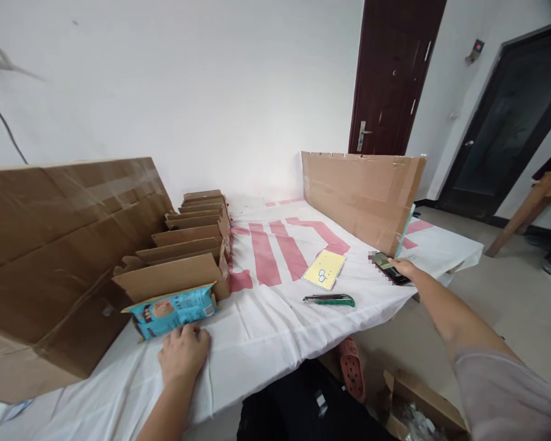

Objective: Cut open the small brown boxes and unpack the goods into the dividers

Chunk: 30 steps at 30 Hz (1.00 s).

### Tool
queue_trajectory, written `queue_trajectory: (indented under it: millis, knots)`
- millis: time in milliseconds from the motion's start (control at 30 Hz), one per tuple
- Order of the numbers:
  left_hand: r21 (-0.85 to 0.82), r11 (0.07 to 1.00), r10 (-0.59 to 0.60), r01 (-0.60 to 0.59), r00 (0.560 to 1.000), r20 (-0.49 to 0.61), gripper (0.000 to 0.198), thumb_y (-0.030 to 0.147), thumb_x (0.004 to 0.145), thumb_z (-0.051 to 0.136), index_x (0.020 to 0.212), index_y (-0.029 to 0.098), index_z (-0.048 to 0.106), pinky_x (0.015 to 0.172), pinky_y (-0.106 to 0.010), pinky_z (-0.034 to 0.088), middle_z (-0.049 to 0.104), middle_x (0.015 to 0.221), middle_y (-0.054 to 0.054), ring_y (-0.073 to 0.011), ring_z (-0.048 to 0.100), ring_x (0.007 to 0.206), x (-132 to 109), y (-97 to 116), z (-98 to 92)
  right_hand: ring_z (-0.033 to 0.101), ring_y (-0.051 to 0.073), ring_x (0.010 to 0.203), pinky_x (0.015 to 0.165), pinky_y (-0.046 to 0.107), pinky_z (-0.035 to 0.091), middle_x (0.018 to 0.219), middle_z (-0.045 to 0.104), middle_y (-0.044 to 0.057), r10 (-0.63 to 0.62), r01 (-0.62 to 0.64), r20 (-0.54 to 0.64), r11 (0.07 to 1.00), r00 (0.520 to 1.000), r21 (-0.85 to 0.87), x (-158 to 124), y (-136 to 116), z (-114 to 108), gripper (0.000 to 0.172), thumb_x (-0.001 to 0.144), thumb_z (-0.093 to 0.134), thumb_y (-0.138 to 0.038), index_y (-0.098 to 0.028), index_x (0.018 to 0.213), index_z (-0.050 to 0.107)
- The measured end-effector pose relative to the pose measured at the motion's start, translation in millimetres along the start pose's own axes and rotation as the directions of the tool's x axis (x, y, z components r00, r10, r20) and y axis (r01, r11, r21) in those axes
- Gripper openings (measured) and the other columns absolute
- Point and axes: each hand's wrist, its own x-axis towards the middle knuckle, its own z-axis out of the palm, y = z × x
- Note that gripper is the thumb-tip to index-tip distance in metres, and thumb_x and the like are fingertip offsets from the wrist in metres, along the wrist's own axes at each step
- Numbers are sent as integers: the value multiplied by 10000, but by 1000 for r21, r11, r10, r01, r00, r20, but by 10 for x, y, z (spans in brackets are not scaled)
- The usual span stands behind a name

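My left hand [183,354] lies palm down near the table's front edge, fingers loosely bent and apart, with nothing in it. Its fingertips are beside a blue snack packet [177,310], which leans against the nearest of several cardboard dividers [169,278]. At the far right, my right hand [403,268] is closed on the edge of a dark phone [390,269], one digit over its screen; the other fingers are mostly hidden. Between the hands lie a yellow card [325,269] with white shapes and a green box cutter [329,300].
A large cardboard box [68,257] stands at the left. An upright cardboard panel [360,196] is at the right rear. White cloth with pink marks covers the table [266,324]. Below are a pink clog [351,370] and an open carton [422,401].
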Motion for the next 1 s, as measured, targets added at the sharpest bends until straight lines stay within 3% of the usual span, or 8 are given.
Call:
queue_trajectory:
  millis: [233, 367, 400, 500, 567, 633, 800, 1000]
  knots:
    - [-3, 1000, 17, -17, 1000, -16, 377, 358, 840, 396, 980, 156, 681, 871, -466, 457, 642, 1103, -183, -360, 554, 1091, -1, -39, 28, 597, 299, 1063, 947, 440, 434, 1010, 688, 168, -219, 231, -203, 972, 954, 40, -154, -603, 94, 207, 847, 543, -237, -115, 959, 666]
    - [14, 1000, 17, -17, 1000, -16, 363, 354, 839, 411, 980, 157, 681, 899, -451, 447, 643, 1103, -181, -350, 547, 1103, -8, -51, 63, 636, 193, 929, 821, 321, 512, 1042, 682, 81, -534, 546, -116, 823, 838, 158, -855, -1026, 482, 278, 880, 524, -278, -178, 1126, 608]
    - [18, 1000, 20, -20, 1000, -17, 357, 352, 837, 417, 971, 157, 684, 905, -450, 445, 646, 1096, -180, -349, 548, 1100, -8, -53, 70, 640, 170, 882, 798, 293, 518, 992, 689, 52, -638, 638, -77, 741, 766, 207, -1132, -1061, 581, 246, 881, 539, -288, -205, 1098, 618]
    - [20, 999, 34, -34, 999, -24, 332, 348, 826, 436, 933, 164, 691, 899, -454, 450, 656, 1075, -176, -349, 557, 1080, -6, -56, 78, 641, 173, 815, 765, 303, 516, 890, 696, 64, -993, 919, -69, 60, 94, 391, -2007, -985, 855, 183, 911, 525, -260, -204, 1034, 648]
    - [14, 999, 36, -36, 999, -31, 320, 348, 815, 450, 913, 164, 693, 885, -461, 458, 658, 1065, -177, -353, 565, 1060, -3, -59, 80, 641, 160, 766, 720, 279, 512, 851, 701, 53, -991, 890, 38, -98, -128, 446, -2458, -837, 1047, 168, 921, 509, -229, -202, 998, 657]
    - [7, 999, 34, -34, 999, -38, 320, 352, 807, 456, 902, 159, 693, 883, -466, 460, 657, 1057, -181, -357, 569, 1048, 1, -64, 85, 644, 165, 762, 709, 275, 518, 845, 700, 58, -978, 869, 197, 41, -65, 494, -2716, -677, 1252, 157, 908, 517, -204, -185, 967, 662]
    - [-12, 999, 34, -35, 998, -52, 305, 356, 794, 469, 882, 167, 692, 917, -460, 453, 660, 1041, -164, -347, 568, 1056, 21, -87, 116, 648, 209, 894, 831, 342, 529, 1036, 677, 119, -763, 638, 476, 636, 438, 433, -2776, -448, 1660, 254, 817, 603, -138, -138, 1067, 642]
    - [-21, 999, 37, -38, 998, -55, 286, 359, 786, 474, 849, 181, 689, 937, -471, 449, 661, 1003, -151, -340, 570, 1050, 45, -106, 133, 625, 252, 1002, 909, 374, 493, 1040, 666, 111, -690, 520, 527, 722, 496, 456, -2827, -452, 1793, 219, 771, 687, -185, -166, 989, 684]
